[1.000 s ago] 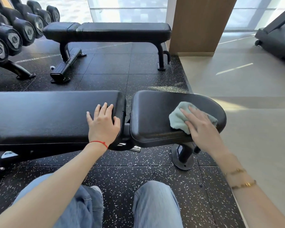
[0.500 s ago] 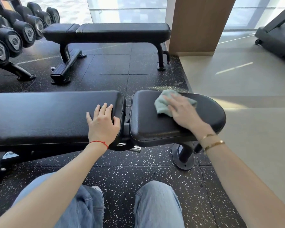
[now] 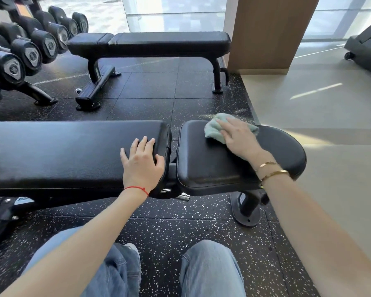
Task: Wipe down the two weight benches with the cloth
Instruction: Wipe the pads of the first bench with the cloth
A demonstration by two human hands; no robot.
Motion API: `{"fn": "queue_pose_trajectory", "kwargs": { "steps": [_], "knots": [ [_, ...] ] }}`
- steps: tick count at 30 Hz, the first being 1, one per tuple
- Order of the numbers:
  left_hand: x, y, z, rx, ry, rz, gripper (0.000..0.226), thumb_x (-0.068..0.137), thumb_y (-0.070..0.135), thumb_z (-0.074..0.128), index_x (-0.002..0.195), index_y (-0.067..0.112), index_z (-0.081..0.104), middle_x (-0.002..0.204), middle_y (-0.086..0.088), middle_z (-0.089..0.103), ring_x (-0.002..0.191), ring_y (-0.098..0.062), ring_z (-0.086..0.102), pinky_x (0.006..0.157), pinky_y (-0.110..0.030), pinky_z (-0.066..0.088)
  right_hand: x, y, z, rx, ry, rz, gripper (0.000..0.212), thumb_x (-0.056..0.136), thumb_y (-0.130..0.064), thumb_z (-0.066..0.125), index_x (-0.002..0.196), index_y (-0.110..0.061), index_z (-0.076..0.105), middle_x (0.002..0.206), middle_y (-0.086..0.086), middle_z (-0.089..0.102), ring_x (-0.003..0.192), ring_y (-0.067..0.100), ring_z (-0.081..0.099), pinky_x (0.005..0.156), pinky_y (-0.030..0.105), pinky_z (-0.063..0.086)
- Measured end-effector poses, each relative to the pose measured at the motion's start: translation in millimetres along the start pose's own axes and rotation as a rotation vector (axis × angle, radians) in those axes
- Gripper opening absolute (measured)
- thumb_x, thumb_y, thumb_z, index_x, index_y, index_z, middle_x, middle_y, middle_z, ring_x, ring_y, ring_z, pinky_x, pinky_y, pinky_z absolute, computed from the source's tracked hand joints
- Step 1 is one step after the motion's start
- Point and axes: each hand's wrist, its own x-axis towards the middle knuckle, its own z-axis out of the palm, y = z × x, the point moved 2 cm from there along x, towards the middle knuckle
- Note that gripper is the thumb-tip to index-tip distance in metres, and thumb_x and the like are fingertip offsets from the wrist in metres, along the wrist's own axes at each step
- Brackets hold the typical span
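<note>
Cloth: pale green crumpled cloth (image 3: 214,128) now at the far edge of the near black padded weight bench (image 3: 223,163) seat, moved up from the near side.
Right hand (image 3: 239,139): straight fingers pressing the cloth.
Left hand (image 3: 142,162): flat, relaxed, unmoved.
Far black flat weight bench (image 3: 159,42): untouched.

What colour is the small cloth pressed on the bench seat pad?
The small soft cloth is pale mint green, clearest in the head view.

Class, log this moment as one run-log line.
right hand: presses pale green cloth on black padded seat pad | left hand: flat on long black back pad
</note>
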Motion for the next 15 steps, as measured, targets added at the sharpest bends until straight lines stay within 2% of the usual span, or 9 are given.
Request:
{"fn": "queue_pose_trajectory", "kwargs": {
  "steps": [4,8,11,13,15],
  "knots": [
    [0,-1,0,-0.011,0.015,-0.009,0.057,0.084,0.034,0.036,0.136,0.016,0.053,0.146,-0.005,0.048,0.140,-0.024,0.034,0.115,-0.058,0.016,-34,-68,21,0.054,-0.104,-0.213,0.041,0.099,-0.023,0.046,0.139,-0.023,0.048,0.152,0.009,0.036,0.140,0.029,0.028,0.118,0.037,0.012],
    [0,-2,1,-0.011,0.009,-0.001,0.056,0.085,0.033,0.037,0.137,0.016,0.052,0.147,-0.006,0.046,0.141,-0.024,0.033,0.115,-0.058,0.015,-101,-70,4,0.127,-0.136,-0.348,0.039,0.101,-0.028,0.042,0.140,-0.032,0.046,0.152,-0.002,0.037,0.141,0.017,0.027,0.119,0.031,0.014],
    [0,-1,2,-0.009,0.009,-0.002,0.058,0.085,0.034,0.035,0.138,0.016,0.051,0.148,-0.006,0.046,0.141,-0.025,0.034,0.115,-0.059,0.016,-92,-50,-2,0.148,-0.087,-0.258,0.040,0.099,-0.023,0.044,0.138,-0.031,0.048,0.149,-0.001,0.040,0.139,0.018,0.031,0.117,0.032,0.019],
    [0,0,1,0.000,0.004,0.000,0.059,0.085,0.034,0.034,0.138,0.016,0.051,0.148,-0.006,0.046,0.141,-0.025,0.033,0.115,-0.059,0.016,-53,-45,8,0.098,-0.028,-0.175,0.040,0.099,-0.023,0.045,0.139,-0.028,0.048,0.149,0.005,0.041,0.137,0.027,0.033,0.117,0.037,0.019],
    [0,0,0,-0.002,-0.005,-0.003,0.059,0.085,0.035,0.034,0.138,0.016,0.051,0.148,-0.005,0.045,0.141,-0.024,0.033,0.116,-0.058,0.015,-17,-49,23,0.048,-0.035,-0.086,0.041,0.099,-0.027,0.045,0.140,-0.029,0.046,0.150,0.010,0.038,0.139,0.033,0.030,0.117,0.044,0.016]
  ]
}}
